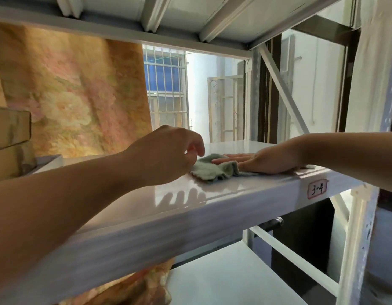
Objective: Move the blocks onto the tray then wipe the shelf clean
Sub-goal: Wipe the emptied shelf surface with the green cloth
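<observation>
Both hands are over the shelf (146,205) in my one head view. My left hand (166,155) hovers just above the left edge of the cloth (212,170), fingers loosely curled, and I see nothing gripped in it. Whether its thumb brushes the cloth I cannot tell. My right hand (269,160) lies flat, fingers straight and together, pressing the right half of the cloth down onto the shelf. The pale green cloth is rumpled between the hands, near the shelf's front edge.

Below my right wrist, on the shelf's front face, a small red-bordered label (317,187) carries the handwritten figures "3-4". It is the only writing I can read.

Well to the left of my left hand, two blocks (10,128) are stacked one on the other at the frame's edge, their faces patterned in yellow. A white tray (51,161) shows just beside them; only its corner is visible, and I cannot tell whether the blocks rest in it.

Beyond my left hand hangs a flowered orange curtain (80,89). Beyond both hands is a barred window (166,84).
</observation>
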`<state>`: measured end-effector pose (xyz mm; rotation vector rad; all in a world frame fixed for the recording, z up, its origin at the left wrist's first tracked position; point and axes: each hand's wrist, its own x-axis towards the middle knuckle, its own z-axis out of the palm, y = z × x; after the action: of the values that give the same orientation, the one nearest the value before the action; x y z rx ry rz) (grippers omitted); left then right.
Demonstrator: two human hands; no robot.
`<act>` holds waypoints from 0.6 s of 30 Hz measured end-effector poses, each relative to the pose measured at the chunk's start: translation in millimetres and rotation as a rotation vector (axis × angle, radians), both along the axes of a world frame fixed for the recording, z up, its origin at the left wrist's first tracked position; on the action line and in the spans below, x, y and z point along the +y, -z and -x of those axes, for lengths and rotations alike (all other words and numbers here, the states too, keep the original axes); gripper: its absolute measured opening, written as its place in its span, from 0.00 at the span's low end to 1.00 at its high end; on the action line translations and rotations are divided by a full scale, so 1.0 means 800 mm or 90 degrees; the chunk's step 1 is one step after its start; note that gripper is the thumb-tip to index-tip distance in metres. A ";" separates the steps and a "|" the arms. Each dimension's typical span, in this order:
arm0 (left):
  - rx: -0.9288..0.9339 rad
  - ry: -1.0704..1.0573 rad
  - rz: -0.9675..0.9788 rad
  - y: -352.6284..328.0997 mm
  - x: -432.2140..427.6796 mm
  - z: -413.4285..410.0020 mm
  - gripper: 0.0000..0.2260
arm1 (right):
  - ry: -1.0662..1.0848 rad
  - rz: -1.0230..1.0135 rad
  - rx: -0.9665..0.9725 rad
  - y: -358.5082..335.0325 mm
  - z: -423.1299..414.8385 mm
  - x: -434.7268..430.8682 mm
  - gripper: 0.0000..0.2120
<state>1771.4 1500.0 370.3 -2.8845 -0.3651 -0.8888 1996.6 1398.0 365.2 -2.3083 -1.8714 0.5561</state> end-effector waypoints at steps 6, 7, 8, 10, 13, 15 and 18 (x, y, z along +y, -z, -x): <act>-0.010 -0.037 0.018 -0.005 0.000 0.004 0.13 | 0.096 0.072 0.029 -0.007 -0.013 0.053 0.26; -0.011 -0.048 0.022 -0.007 0.002 0.005 0.13 | 0.112 0.066 0.023 -0.007 -0.017 0.063 0.26; -0.005 -0.062 0.025 -0.009 0.004 0.006 0.13 | 0.125 0.063 0.014 -0.009 -0.021 0.073 0.26; 0.016 -0.087 0.028 -0.014 0.011 0.005 0.13 | 0.152 0.060 0.003 -0.011 -0.033 0.098 0.27; 0.062 -0.126 0.038 -0.025 0.022 -0.009 0.12 | 0.161 0.066 0.001 -0.012 -0.050 0.138 0.27; 0.111 -0.154 0.049 -0.030 0.029 -0.028 0.12 | 0.152 0.065 0.005 -0.014 -0.059 0.158 0.27; 0.133 -0.167 0.067 -0.032 0.039 -0.060 0.11 | 0.123 0.023 -0.007 -0.017 -0.073 0.181 0.27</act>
<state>1819.5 1531.2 396.0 -2.8935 -0.7656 -0.5353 2055.2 1542.5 378.8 -2.4832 -1.6312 0.5579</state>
